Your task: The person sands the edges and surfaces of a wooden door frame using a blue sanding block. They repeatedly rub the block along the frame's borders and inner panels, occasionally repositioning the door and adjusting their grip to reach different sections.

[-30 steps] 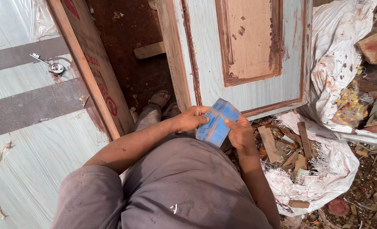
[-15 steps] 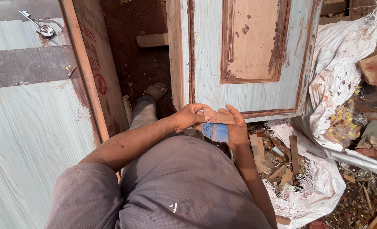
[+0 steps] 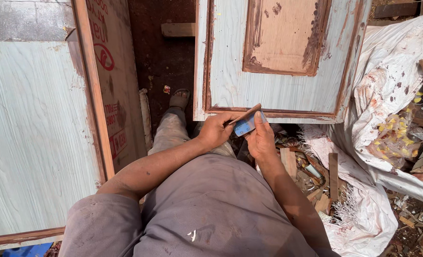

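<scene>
With the left hand (image 3: 216,131) and right hand (image 3: 260,140) both pinching the folded sandpaper sheet (image 3: 245,123) just below the door panel (image 3: 278,57), crease it tight and square for a firm grip.

A pale wood-grain door panel (image 3: 278,62) with a bare brown inset filled the upper middle. A similar board (image 3: 30,128) occupied the left side. White stained sacking (image 3: 387,95) and wood scraps (image 3: 316,190) lay at right.
</scene>
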